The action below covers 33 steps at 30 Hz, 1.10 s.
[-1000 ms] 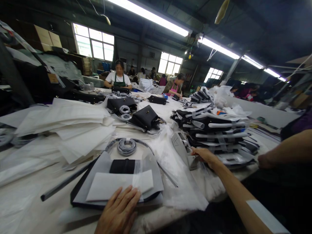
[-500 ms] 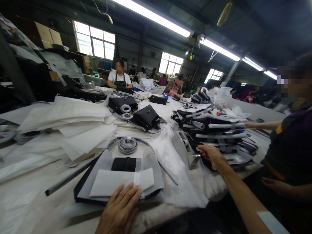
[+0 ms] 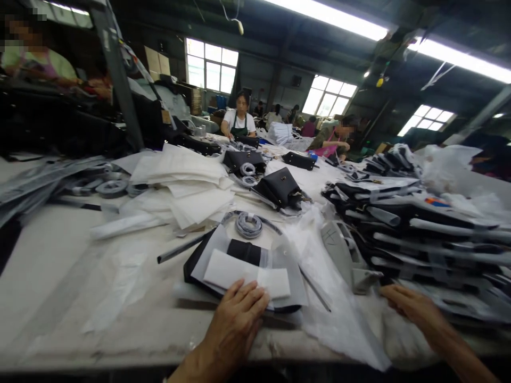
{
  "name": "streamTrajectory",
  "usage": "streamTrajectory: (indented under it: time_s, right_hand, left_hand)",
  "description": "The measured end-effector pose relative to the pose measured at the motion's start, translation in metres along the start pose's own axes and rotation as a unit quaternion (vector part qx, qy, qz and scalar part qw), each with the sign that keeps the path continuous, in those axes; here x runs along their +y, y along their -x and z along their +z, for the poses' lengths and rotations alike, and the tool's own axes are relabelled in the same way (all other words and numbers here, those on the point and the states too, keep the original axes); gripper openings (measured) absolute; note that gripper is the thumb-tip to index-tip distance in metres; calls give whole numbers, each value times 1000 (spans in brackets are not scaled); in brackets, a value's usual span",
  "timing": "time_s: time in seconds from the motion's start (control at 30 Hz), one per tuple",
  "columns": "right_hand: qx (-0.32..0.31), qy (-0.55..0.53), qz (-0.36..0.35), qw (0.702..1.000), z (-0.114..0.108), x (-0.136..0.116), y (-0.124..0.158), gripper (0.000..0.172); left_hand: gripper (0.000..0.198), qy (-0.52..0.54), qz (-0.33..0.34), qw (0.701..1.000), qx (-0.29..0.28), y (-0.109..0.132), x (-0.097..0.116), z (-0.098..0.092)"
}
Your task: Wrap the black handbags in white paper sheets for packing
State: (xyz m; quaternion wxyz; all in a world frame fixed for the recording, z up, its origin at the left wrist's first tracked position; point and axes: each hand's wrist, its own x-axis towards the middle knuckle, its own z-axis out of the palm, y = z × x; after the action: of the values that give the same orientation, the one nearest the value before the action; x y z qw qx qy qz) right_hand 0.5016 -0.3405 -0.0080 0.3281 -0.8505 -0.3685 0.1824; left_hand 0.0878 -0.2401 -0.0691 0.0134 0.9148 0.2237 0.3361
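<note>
My left hand [image 3: 239, 319] lies flat with fingers stretched out on a black bag wrapped in grey and white paper [image 3: 247, 268] at the table's near edge. My right hand [image 3: 413, 308] rests on clear plastic film [image 3: 339, 303], fingers extended, just in front of a grey tape dispenser [image 3: 345, 250] and beside a tall stack of wrapped black bags [image 3: 423, 234]. It holds nothing that I can see. A coiled grey strap [image 3: 248, 224] lies just behind the wrapped bag.
A pile of white paper sheets [image 3: 187, 186] sits at left centre. Loose black bags [image 3: 279, 189] lie mid-table. A thin dark rod [image 3: 181, 247] lies left of the bag. Seated workers are at the far end [image 3: 239, 119], and another person is at far left [image 3: 32, 53].
The view has swung left. My right hand has drawn back from the tape dispenser toward me onto the plastic film. The person at my right is out of view.
</note>
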Motion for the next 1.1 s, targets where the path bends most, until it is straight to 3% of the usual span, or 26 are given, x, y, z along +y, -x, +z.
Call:
streamTrajectory:
  time_s: [0.07, 0.13, 0.23, 0.33, 0.47, 0.7, 0.97, 1.03, 1.1]
  right_hand:
    - [-106, -15, -71, 992, 10, -46, 11, 36]
    - [-246, -11, -119, 962, 31, -104, 24, 33]
    - [-444, 48, -193, 874, 72, -183, 41, 22]
    - [-525, 137, -250, 802, 110, -226, 41, 15]
    - [-530, 265, -311, 743, 148, -243, 24, 10]
    - [-543, 485, -319, 607, 194, -265, 10, 19]
    - [-423, 590, -504, 467, 214, -274, 19, 43]
    - [-403, 588, -540, 448, 218, -270, 10, 50]
    - [-405, 562, -552, 464, 217, -265, -7, 50]
  left_hand:
    - [38, 8, -13, 1000, -11, 1, 1, 1]
    - [40, 16, -20, 999, -20, 2, 1, 2]
    - [41, 24, -22, 999, -19, 4, 2, 5]
    - [39, 30, -28, 999, 2, 7, 2, 10]
    - [35, 41, -36, 998, 35, 9, 2, 19]
    - [35, 16, -18, 993, 114, 12, -2, 32]
    - [32, -14, -1, 986, 163, 10, -5, 40]
    - [33, -16, -2, 986, 167, 9, -6, 39]
    - [33, -19, -3, 986, 164, 8, -5, 38]
